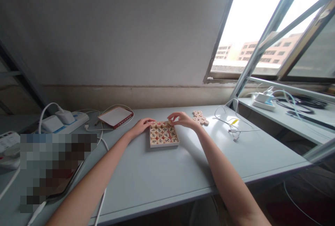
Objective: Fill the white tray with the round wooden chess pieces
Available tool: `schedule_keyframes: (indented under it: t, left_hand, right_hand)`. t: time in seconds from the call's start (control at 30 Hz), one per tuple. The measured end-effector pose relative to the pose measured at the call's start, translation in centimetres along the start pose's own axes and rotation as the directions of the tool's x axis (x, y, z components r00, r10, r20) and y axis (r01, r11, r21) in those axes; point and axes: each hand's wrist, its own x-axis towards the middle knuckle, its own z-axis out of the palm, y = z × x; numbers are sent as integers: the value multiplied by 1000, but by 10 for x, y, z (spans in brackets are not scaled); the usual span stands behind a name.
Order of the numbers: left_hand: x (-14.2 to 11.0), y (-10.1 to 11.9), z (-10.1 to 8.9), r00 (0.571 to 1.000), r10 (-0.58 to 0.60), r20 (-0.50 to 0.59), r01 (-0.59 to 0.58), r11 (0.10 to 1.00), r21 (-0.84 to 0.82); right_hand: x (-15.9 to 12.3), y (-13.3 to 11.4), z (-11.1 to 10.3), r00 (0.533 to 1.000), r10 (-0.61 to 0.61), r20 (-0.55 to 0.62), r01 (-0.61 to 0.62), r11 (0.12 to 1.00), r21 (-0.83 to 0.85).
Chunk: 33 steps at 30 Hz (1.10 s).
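Observation:
A shallow white box [164, 145] sits on the desk, filled with rows of round wooden Chinese chess pieces [159, 135]. Most show black characters; several in the far row are red. My left hand [140, 127] is closed around the box's far left corner, its fingers along the edge. At the far right corner, my right hand [182, 119] pinches one Chinese chess piece [170, 123] between thumb and fingers, on or just over the box. To the right of that hand lies a group of loose pieces [199, 118], lying flat on the desk.
A red-edged box lid [116, 117] lies at the back left, with a cable around it. Power strips [74, 121] with chargers stand farther left, near a blurred-out device [57, 170]. White cables [232, 125] lie on the right. The desk's front edge [157, 206] runs below my arms.

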Motion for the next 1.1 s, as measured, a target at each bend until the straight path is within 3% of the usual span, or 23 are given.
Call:
schedule_keyframes:
  t: [0.27, 1.1]
  left_hand:
    - [-1, 1, 0, 1000, -7, -1, 7, 1000, 7]
    - [-1, 5, 1, 1000, -13, -9, 13, 1000, 13]
  right_hand:
    - [-2, 2, 0, 996, 43, 75, -40, 998, -48]
    - [-2, 3, 1, 995, 63, 79, -62, 998, -19]
